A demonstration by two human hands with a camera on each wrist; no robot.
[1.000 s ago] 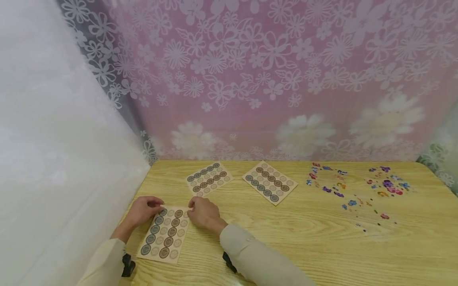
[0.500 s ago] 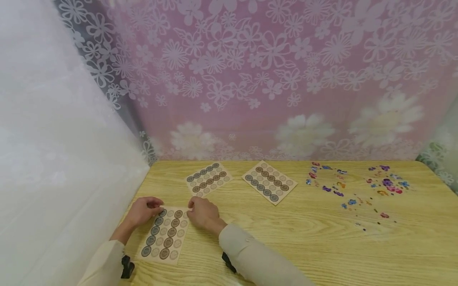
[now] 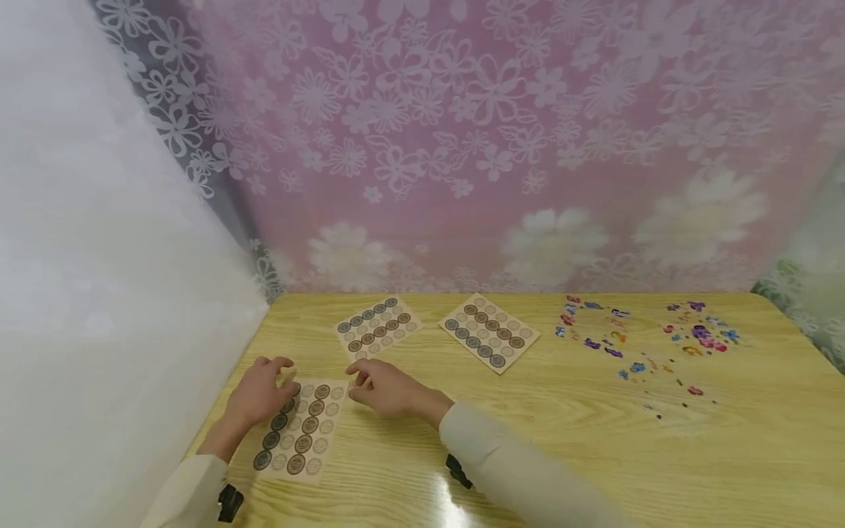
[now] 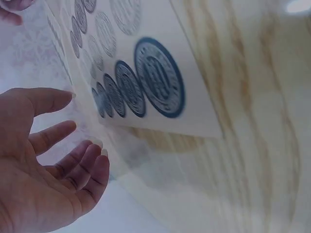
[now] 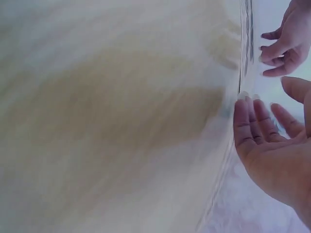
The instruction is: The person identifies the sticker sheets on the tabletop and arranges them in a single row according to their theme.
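Beige circle-printed paper (image 3: 300, 433) lies on the wood-grained bench (image 3: 541, 447) in the head view, left hand (image 3: 256, 392) and right hand (image 3: 386, 389) near its far corners. Left wrist view: that hand is loosely spread, gripping nothing. Right wrist view: the other curves gently, thumb apart, holding nothing.

A bare left hand (image 3: 257, 392) partly hides a cream, circle-printed paper sheet (image 3: 300, 434), near left. Beige fabric sleeves (image 3: 508, 466) are cropped nearest the camera.
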